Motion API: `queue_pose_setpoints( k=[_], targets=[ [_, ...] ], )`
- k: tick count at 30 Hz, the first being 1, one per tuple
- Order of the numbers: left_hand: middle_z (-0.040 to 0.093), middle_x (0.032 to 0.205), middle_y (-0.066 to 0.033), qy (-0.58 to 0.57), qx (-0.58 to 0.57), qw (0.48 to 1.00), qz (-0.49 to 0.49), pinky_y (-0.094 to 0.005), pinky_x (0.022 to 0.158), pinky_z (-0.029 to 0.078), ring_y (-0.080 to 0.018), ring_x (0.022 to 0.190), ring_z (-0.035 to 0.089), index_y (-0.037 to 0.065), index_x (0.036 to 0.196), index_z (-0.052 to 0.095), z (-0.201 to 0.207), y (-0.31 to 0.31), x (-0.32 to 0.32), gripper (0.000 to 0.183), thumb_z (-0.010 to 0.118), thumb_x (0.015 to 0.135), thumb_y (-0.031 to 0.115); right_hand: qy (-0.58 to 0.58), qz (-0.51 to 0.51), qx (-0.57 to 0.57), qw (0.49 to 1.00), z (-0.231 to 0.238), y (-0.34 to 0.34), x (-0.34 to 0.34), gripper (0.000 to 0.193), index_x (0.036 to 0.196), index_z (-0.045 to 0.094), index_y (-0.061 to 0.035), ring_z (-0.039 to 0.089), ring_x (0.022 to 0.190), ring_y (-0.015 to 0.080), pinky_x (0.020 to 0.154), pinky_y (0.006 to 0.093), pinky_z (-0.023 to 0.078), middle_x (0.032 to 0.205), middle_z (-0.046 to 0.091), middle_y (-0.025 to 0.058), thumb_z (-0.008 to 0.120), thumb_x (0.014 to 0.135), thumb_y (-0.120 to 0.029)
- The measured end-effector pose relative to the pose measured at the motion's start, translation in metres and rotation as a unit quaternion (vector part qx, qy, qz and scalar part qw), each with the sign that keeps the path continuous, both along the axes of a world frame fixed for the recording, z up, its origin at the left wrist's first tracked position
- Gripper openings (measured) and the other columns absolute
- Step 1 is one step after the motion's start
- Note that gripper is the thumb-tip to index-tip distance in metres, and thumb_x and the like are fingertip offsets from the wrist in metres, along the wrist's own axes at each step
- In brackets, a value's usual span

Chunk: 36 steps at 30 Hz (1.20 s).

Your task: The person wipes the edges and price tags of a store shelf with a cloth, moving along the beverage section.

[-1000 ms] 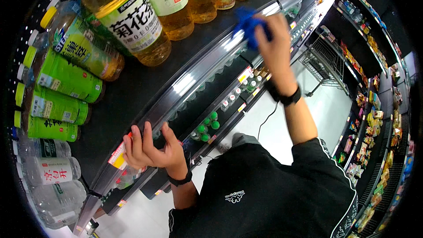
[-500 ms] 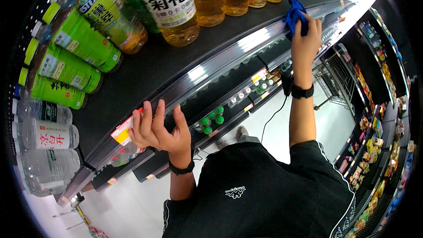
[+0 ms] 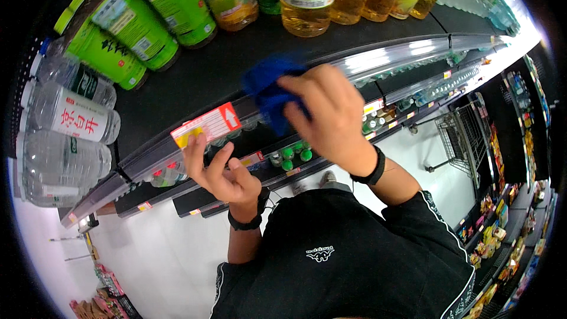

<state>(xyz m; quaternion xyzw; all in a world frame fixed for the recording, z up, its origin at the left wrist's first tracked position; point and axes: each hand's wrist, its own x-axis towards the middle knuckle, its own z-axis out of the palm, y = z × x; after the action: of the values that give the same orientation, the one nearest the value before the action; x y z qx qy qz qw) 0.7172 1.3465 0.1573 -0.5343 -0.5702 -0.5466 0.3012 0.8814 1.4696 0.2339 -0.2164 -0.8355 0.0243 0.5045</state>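
My right hand (image 3: 328, 115), slightly blurred, grips a blue cloth (image 3: 274, 91) over the front edge of the black shelf (image 3: 195, 74). The cloth hangs from the fingers across the clear edge strip (image 3: 378, 62). My left hand (image 3: 221, 171) is in front of the same edge, fingers apart and loosely bent. Its fingertips touch the lower left corner of a red, white and yellow price label (image 3: 207, 125), which tilts up from the strip. The hand does not wrap round the label.
Green-labelled tea bottles (image 3: 136, 20), amber drink bottles (image 3: 307, 15) and clear water bottles (image 3: 74, 112) line the shelf's back and left. Lower shelves hold green-capped bottles (image 3: 288, 153). A wire shopping cart (image 3: 463, 139) stands on the pale floor at right, near stocked racks (image 3: 514, 212).
My right hand has brought the cloth leftward along the shelf edge, close to the left hand. The price label now tilts up beside my left fingers. My view has shifted, moving the bottles in the picture.
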Motion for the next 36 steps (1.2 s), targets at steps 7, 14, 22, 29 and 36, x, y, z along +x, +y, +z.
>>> queue_pose_setpoints(
  k=[7,14,22,29,36],
  targets=[
    [0.055,0.142,-0.0239,-0.101,0.151,0.981,0.069,-0.0541,0.116,0.038,-0.0374,0.133,0.052,0.001,0.114,0.056,-0.015,-0.035,-0.036,0.023,0.056,0.103,0.021,-0.06,0.16,0.084,0.982,0.004,-0.049,-0.094,0.035,0.106,0.07,-0.0044,0.059,0.085,0.0224,0.069,0.0333,0.049,0.096,0.055,0.0063,0.073,0.072,-0.015],
    [0.054,0.132,-0.0158,-0.13,0.156,0.971,0.123,-0.0514,0.11,0.046,-0.0334,0.127,0.056,0.004,0.113,0.052,-0.018,-0.075,-0.046,0.02,0.058,0.103,0.02,-0.094,0.18,0.126,0.971,0.014,-0.1,-0.178,0.022,0.086,0.064,-0.0047,0.055,0.084,0.0197,0.065,0.0291,0.044,0.091,0.051,0.006,0.07,0.071,-0.02],
    [0.053,0.129,-0.0146,-0.187,0.171,0.962,0.107,-0.048,0.106,0.049,-0.0313,0.124,0.057,0.003,0.113,0.051,-0.026,-0.086,-0.047,0.02,0.058,0.099,0.015,-0.089,0.191,0.125,0.97,0.012,-0.12,-0.209,0.022,0.084,0.066,-0.0045,0.055,0.083,0.0194,0.065,0.0294,0.043,0.089,0.053,0.0055,0.071,0.069,-0.02],
    [0.056,0.136,-0.0192,-0.075,0.13,0.983,0.102,-0.0558,0.112,0.043,-0.0371,0.132,0.055,0.002,0.116,0.054,-0.032,-0.065,-0.044,0.021,0.056,0.102,0.018,-0.1,0.211,0.087,0.968,0.011,-0.084,-0.149,0.027,0.095,0.067,-0.0067,0.057,0.089,0.0208,0.073,0.0322,0.046,0.098,0.057,0.0051,0.071,0.072,-0.021],
    [0.051,0.15,-0.0262,0.019,0.029,0.999,0.041,-0.0595,0.12,0.036,-0.0444,0.142,0.048,-0.002,0.134,0.056,-0.017,-0.023,-0.029,0.033,0.051,0.108,0.018,-0.056,0.086,0.064,0.993,0.012,-0.021,-0.047,0.023,0.097,0.07,-0.0115,0.058,0.089,0.0225,0.073,0.0352,0.047,0.097,0.057,0.0032,0.073,0.075,-0.017]
  ],
)
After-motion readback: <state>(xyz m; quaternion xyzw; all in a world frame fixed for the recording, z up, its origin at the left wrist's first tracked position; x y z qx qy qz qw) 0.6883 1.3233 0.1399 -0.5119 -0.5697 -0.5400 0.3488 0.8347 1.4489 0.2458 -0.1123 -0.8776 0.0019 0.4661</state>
